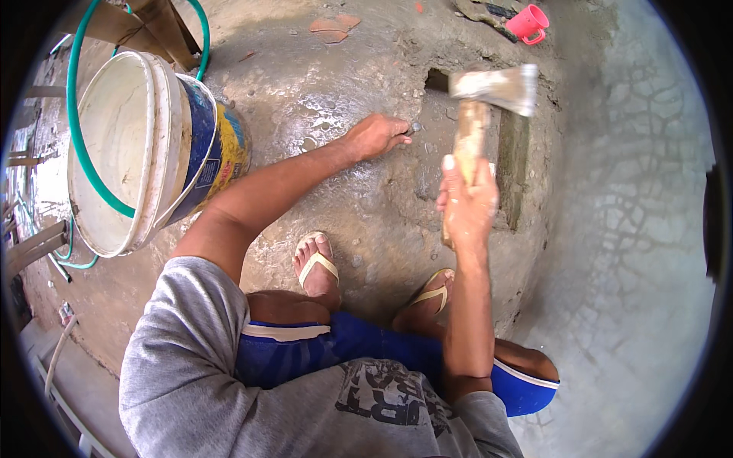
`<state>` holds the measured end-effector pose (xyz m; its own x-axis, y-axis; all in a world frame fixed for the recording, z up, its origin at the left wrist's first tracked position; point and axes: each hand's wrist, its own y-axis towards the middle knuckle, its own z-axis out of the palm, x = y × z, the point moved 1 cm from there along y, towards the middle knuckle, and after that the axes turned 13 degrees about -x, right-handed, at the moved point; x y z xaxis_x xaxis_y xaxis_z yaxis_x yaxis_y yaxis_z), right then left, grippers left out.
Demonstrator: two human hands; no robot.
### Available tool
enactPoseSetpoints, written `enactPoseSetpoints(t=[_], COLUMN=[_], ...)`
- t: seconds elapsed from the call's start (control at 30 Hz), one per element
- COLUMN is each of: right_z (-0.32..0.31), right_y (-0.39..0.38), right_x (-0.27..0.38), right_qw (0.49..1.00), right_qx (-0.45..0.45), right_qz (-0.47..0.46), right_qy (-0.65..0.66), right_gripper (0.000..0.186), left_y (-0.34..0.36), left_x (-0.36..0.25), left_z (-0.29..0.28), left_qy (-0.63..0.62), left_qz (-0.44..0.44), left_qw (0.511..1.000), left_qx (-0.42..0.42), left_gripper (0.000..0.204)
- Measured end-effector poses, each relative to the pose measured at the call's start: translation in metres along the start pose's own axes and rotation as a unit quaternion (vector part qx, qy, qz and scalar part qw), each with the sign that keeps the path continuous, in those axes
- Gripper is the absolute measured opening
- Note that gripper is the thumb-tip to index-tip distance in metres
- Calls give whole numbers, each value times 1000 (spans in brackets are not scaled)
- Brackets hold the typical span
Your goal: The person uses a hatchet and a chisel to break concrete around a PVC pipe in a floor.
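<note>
Wooden-handled hatchet [472, 130] with a flared, whitish head [496, 85] hangs over a rough-edged, rectangular concrete recess [514, 168], gripped in the right hand [467, 204], while the left hand [378, 136] curls by the gritty rim, though I cannot tell whether it holds anything.

The hatchet [473, 113] has a metal head [498, 84] and wooden handle [470, 136]; the ground [366, 202] is rough — glossy where wet; the bucket [158, 149] and mug [527, 24] are plastic, the shirt [282, 416] matt cloth.
</note>
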<state>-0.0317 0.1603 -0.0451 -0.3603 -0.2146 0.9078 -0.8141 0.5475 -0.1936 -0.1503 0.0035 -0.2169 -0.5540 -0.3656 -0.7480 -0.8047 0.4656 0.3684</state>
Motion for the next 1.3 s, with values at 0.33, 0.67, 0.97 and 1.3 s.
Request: enactPoseSetpoints(t=[0.33,0.67,0.97,1.3], right_z=[-3,-21,-18,-12], right_y=[22,25,7,6], right_x=[-58,96,24,-15], right_qw=[933,977,995,998], right_qx=[-75,-132,-46,-16], right_qz=[-334,-161,-37,19], right_qy=[111,44,84,65], right_gripper=[25,26,24,21], left_y=[7,3,19,9], left_x=[-3,8,22,19], left_z=[9,-6,-3,15], left_qy=[-30,-20,-40,-22], left_qz=[-18,-232,-171,-69], left_qw=[999,969,984,997], left_qx=[3,80,-22,7], left_gripper=[29,26,27,22])
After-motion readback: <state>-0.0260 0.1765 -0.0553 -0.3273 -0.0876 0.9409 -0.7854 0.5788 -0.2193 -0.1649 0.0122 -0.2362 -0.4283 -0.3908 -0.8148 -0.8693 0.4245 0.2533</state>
